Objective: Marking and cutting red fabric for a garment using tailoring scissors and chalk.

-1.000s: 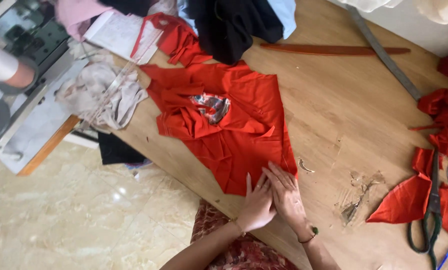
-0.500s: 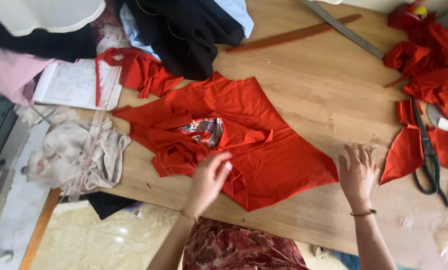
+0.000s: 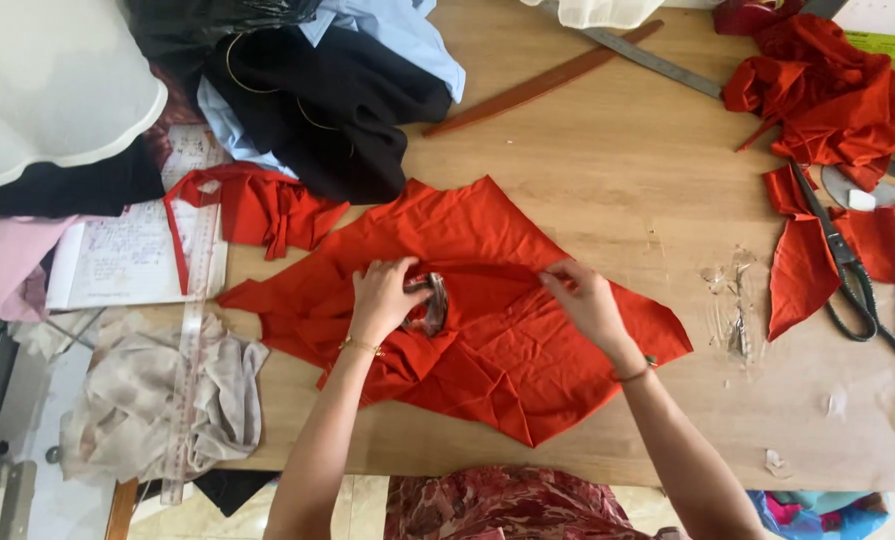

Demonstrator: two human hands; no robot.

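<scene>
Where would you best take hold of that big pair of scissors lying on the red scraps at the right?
Probably by the dark looped handles of the scissors, at the end nearer the person. The blades point away toward the far red cloth pile, so coming from the near table edge with the right hand keeps fingers off the blades.

- Both hands rest on a large red cloth (image 3: 487, 330) spread over the wooden table (image 3: 617, 190).
- The left hand (image 3: 385, 295) pinches a fold beside a patterned patch (image 3: 429, 305).
- The right hand (image 3: 585, 300) grips the cloth's edge.
- Scissors (image 3: 847, 265) lie on red scraps (image 3: 802, 265), well apart.
</scene>
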